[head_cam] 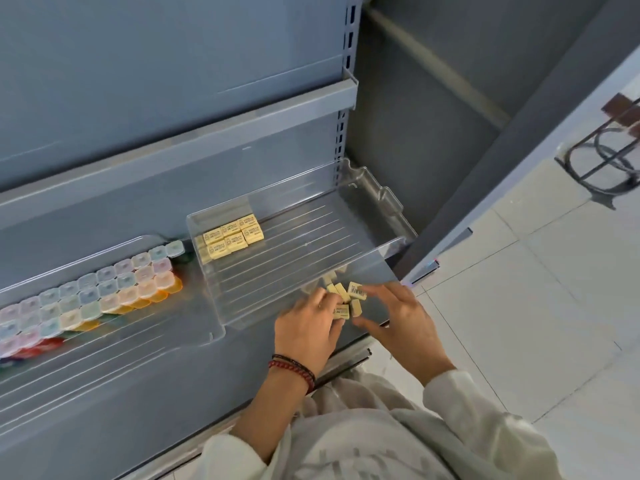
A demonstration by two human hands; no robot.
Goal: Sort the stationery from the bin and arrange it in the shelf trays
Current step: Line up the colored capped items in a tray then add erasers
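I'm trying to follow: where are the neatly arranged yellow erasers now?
In the head view, the arranged erasers sit in the far left corner of the clear tray, right of the pastel boxes.
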